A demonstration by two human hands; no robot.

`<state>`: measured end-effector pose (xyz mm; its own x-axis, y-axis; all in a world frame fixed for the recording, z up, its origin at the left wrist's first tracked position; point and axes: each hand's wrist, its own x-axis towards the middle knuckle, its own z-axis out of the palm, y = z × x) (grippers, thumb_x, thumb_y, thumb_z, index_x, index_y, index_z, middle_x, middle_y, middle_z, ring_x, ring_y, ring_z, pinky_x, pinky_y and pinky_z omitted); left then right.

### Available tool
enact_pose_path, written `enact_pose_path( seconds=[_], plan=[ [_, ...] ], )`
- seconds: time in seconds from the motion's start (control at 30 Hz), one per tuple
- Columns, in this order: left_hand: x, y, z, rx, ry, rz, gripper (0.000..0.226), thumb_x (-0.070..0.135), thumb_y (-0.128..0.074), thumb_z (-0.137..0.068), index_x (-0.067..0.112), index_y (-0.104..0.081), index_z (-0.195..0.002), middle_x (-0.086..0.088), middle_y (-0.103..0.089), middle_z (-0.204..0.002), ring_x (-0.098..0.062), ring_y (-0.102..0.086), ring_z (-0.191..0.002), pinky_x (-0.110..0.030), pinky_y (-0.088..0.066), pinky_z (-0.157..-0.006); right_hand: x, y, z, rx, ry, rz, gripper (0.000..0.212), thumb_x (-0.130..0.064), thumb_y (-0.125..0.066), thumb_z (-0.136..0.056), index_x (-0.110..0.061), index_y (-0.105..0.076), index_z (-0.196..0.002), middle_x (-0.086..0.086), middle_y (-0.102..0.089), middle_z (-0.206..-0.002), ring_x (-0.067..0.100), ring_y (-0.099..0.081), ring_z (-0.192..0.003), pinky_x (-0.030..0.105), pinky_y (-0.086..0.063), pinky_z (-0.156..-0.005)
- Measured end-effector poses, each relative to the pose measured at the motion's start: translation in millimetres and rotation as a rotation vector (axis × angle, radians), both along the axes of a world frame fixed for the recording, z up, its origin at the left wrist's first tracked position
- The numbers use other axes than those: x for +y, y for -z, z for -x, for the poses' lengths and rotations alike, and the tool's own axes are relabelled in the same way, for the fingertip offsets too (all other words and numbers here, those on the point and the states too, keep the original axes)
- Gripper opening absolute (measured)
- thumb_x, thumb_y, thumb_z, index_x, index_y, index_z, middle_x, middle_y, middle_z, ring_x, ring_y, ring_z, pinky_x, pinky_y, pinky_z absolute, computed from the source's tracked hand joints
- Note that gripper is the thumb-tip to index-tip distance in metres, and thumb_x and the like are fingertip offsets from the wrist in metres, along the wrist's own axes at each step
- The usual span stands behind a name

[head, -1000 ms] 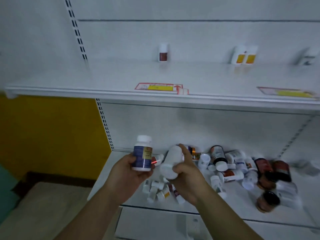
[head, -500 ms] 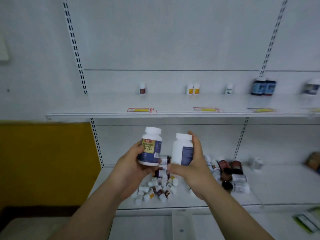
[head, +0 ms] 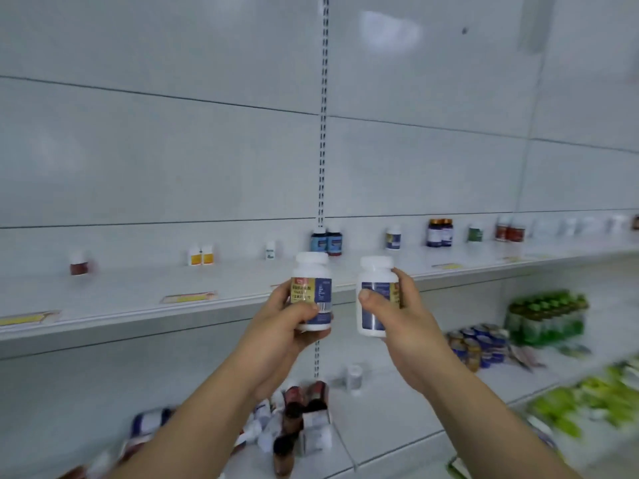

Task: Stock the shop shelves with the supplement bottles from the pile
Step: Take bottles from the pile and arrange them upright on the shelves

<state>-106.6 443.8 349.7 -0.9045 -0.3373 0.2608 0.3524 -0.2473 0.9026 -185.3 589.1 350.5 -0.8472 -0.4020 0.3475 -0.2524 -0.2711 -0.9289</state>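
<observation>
Cool, even light is washing the scene, with a pale glare patch (head: 390, 31) glowing at one o'clock. Motion blur is smearing the edges, heaviest at four and seven o'clock. Wide-angle distortion is bending the shelf (head: 138, 305) lines.

Smooth white plastic bottles (head: 312, 292) with glossy paper labels; matt white metal shelf (head: 145, 299).
</observation>
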Motion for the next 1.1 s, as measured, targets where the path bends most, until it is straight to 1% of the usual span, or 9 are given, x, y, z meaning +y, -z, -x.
enact_pose_path(
  seconds=[0.17, 0.27, 0.37, 0.47, 0.63, 0.73, 0.83, 0.97, 1.1],
  plan=[
    [103, -7, 98, -0.030, 0.110, -0.041, 0.031, -0.007, -0.041, -0.089, 0.010, -0.058, -0.111, -0.009, -0.065, -0.091, -0.021, -0.061, -0.080, -0.036, -0.056, -0.074, 116, -11, 82, -0.229, 0.063, 0.167, 0.023, -0.020, -0.049, -0.094, -0.029, -0.059, -0.112, 0.013, -0.060, -0.114, 0.032, -0.059, -0.100, 0.037, -0.051, -0.059],
    [149, -12, 148, -0.037, 0.164, -0.053, 0.035, -0.009, -0.040, -0.088, 0.012, -0.056, -0.111, -0.009, -0.063, -0.093, -0.021, -0.060, -0.080, -0.040, -0.056, -0.077, 169, -18, 120, -0.296, 0.050, 0.169, 0.023, -0.029, -0.051, -0.094, -0.019, -0.055, -0.114, 0.012, -0.057, -0.102, 0.028, -0.056, -0.088, 0.034, -0.047, -0.060],
    [183, -13, 194, -0.063, 0.196, -0.027, 0.036, -0.011, -0.038, -0.087, 0.012, -0.055, -0.108, -0.009, -0.063, -0.092, -0.022, -0.060, -0.081, -0.042, -0.054, -0.080, 206, -19, 160, -0.220, 0.042, 0.105, 0.032, -0.019, -0.057, -0.092, -0.022, -0.049, -0.123, 0.010, -0.056, -0.102, 0.025, -0.057, -0.082, 0.035, -0.048, -0.060],
    [201, -9, 241, -0.091, 0.211, 0.001, 0.036, -0.010, -0.039, -0.087, 0.012, -0.053, -0.112, -0.009, -0.063, -0.095, -0.021, -0.061, -0.081, -0.040, -0.054, -0.074, 227, -19, 200, -0.297, -0.020, 0.194, 0.029, -0.022, -0.047, -0.095, -0.019, -0.050, -0.124, 0.011, -0.062, -0.099, 0.025, -0.058, -0.083, 0.037, -0.049, -0.067],
    [207, -5, 329, -0.067, 0.214, 0.046, 0.040, -0.007, -0.044, -0.088, 0.011, -0.048, -0.123, -0.012, -0.062, -0.111, -0.024, -0.061, -0.093, -0.038, -0.053, -0.075, 233, -15, 279, -0.327, -0.036, 0.207, 0.021, -0.031, -0.049, -0.094, -0.014, -0.056, -0.105, 0.005, -0.059, -0.073, 0.018, -0.053, -0.065, 0.032, -0.044, -0.064],
    [204, -7, 384, -0.055, 0.194, 0.056, 0.040, -0.005, -0.046, -0.089, 0.010, -0.048, -0.126, -0.009, -0.065, -0.107, -0.022, -0.064, -0.092, -0.039, -0.053, -0.078, 227, -17, 339, -0.185, -0.029, 0.119, 0.022, -0.017, -0.053, -0.093, -0.019, -0.053, -0.115, 0.006, -0.065, -0.090, 0.019, -0.060, -0.074, 0.035, -0.049, -0.070],
    [195, -14, 435, -0.094, 0.128, 0.069, 0.040, -0.005, -0.050, -0.089, 0.011, -0.048, -0.125, -0.008, -0.067, -0.103, -0.020, -0.066, -0.087, -0.038, -0.056, -0.074, 218, -26, 399, -0.247, -0.069, 0.140, 0.033, -0.015, -0.047, -0.094, -0.014, -0.050, -0.126, 0.014, -0.064, -0.110, 0.027, -0.063, -0.086, 0.038, -0.052, -0.071],
    [180, -22, 476, -0.179, -0.008, 0.189, 0.041, 0.000, -0.059, -0.086, 0.018, -0.049, -0.121, -0.007, -0.067, -0.104, -0.021, -0.065, -0.089, -0.041, -0.054, -0.086, 200, -35, 455, -0.292, -0.126, 0.087, 0.026, -0.030, -0.047, -0.095, -0.012, -0.056, -0.112, 0.008, -0.063, -0.086, 0.021, -0.060, -0.071, 0.034, -0.051, -0.066],
    [160, -24, 504, -0.281, -0.159, 0.414, 0.040, 0.010, -0.068, -0.082, 0.023, -0.053, -0.117, 0.002, -0.067, -0.104, -0.017, -0.063, -0.097, -0.038, -0.048, -0.094, 170, -35, 518, -0.134, -0.188, -0.008, 0.017, -0.012, -0.060, -0.090, -0.020, -0.057, -0.105, 0.002, -0.065, -0.090, 0.017, -0.063, -0.078, 0.032, -0.054, -0.070]
  ],
)
